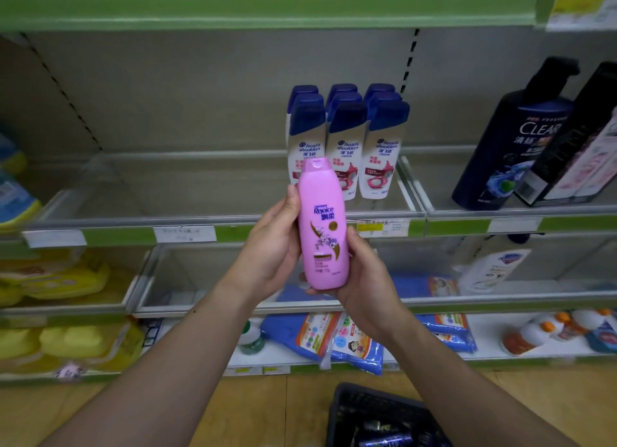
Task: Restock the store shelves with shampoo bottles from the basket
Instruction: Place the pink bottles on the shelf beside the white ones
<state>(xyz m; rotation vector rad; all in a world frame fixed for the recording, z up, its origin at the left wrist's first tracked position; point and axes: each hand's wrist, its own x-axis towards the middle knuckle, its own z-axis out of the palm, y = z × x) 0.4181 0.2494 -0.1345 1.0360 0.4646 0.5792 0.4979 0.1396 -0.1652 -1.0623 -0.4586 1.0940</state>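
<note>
between my chest and the middle shelf [200, 209], i am holding the pink shampoo bottle [322, 226] upright with its label facing me and its cap [315, 164] on top. my left hand [270, 246] is wrapping around the bottle's left side, thumb lying up along the edge, the other fingers hidden behind it. my right hand [364, 279] is cupping the lower right side and the base, thumb pressing on the front edge. both hands are gripping this one bottle, and neither is free.

i am judging it to be light for its size, a stiff plastic body that would give only a little under a squeeze, and not fragile. its skin is looking smooth and glossy, so probably a bit slippery. the best hold seems to be around the middle of the body, across the flatter sides, not by the cap, which might flip open. one hand should be enough to carry it.

the white-and-blue bottles [347, 146] are standing in three rows on the right of that shelf, with a long bare stretch to their left. the clear front lip [167, 218] is asking for a lift over it. the basket [344, 410] is sitting on the floor below, with dark bottles [384, 440] inside.
</note>
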